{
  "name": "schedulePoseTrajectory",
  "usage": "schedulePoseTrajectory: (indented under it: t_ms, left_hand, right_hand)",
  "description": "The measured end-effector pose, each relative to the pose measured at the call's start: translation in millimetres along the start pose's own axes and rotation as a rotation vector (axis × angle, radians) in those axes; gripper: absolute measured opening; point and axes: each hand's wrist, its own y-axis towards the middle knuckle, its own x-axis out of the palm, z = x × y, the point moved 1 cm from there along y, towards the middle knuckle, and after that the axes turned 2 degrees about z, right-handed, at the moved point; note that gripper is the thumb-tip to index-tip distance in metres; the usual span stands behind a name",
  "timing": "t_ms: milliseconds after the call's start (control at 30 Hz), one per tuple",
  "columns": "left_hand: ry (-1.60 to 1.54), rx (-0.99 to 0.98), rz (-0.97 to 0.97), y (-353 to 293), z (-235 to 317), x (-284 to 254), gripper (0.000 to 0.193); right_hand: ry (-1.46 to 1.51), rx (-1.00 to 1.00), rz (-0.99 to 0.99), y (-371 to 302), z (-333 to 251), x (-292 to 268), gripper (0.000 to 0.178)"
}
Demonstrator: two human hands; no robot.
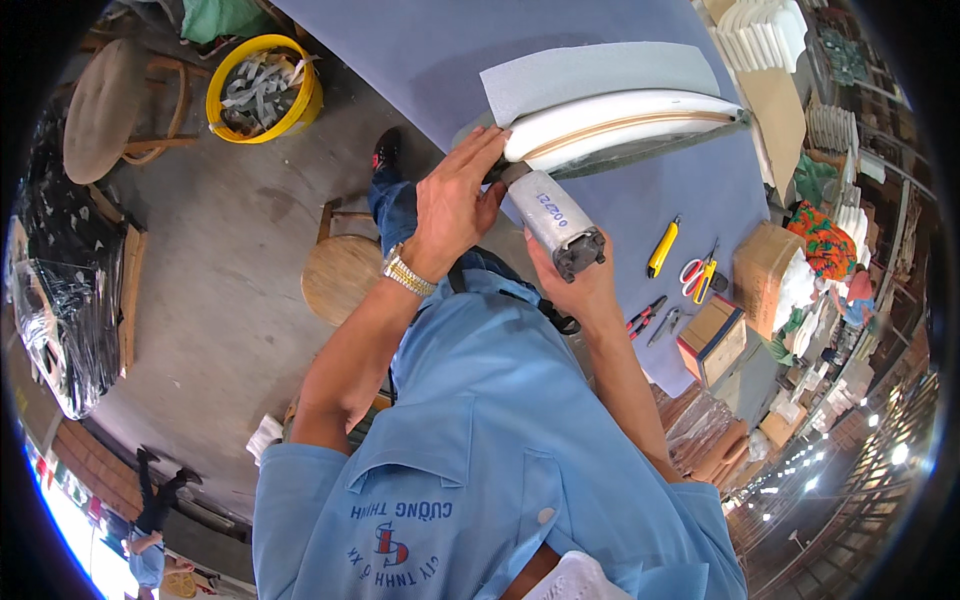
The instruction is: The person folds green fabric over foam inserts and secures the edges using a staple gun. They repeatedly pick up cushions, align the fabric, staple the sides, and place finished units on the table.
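Note:
A curved white padded piece [625,115] with a tan cord along its side lies on the blue-grey table. My left hand [457,195], wearing a metal watch, rests its straight fingers flat against the left end of this piece. The thumb stands apart from them, close to the nose of a grey pneumatic staple gun [548,208]. My right hand [582,275] is wrapped round the gun from the right, partly hidden behind its body. The gun's nose points at the left end of the padded piece. A pale grey foam sheet [600,78] lies along the far side.
A yellow utility knife [663,246], scissors [703,275], red-handled pliers [647,317] and a small box [712,345] lie right on the table [400,60]. Left on the floor are a round stool [345,278] and a yellow bucket [308,105] of scraps. Stacked white pieces [760,35] stand far right.

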Motion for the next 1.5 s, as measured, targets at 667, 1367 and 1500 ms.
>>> schedulePoseTrajectory:
  t_ms: [667,1367,1500]
  left_hand:
    - [0.072,-0.038,0.024,7,-8,11,0.072]
    - [0.206,0.086,0.043,6,-12,15,0.083]
    - [0.214,0.075,-0.1,35,-4,-1,0.078]
  right_hand:
    - [0.117,-0.027,0.135,-19,21,-12,0.033]
    - [0.247,0.142,0.612,36,115,-89,0.024]
    - [0.319,-0.125,0.667,68,50,-80,0.019]
